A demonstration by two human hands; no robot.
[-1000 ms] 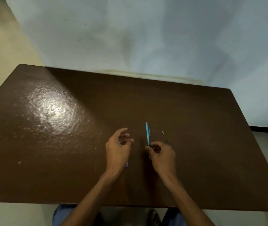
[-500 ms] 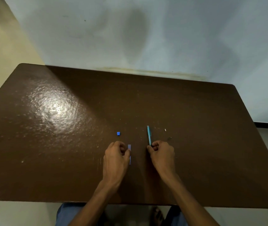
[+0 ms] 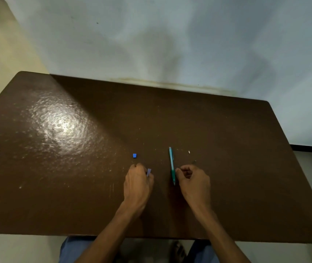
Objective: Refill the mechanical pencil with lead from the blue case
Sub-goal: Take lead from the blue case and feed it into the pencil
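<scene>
On the brown tabletop (image 3: 60,186), the blue case (image 3: 148,172) is pinched by the left hand (image 3: 137,184). The mechanical pencil (image 3: 172,165) lies flat beside the curled, empty right hand (image 3: 195,182). Farther off, 1 blue cap (image 3: 134,155) is seen.

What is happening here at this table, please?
A person is refilling a pencil at a dark brown table. The left hand holds the small blue lead case, whose small blue cap lies apart on the table. The slim teal mechanical pencil lies flat beside the right hand, whose fingers are curled; whether they pinch a lead is too small to tell.
</scene>
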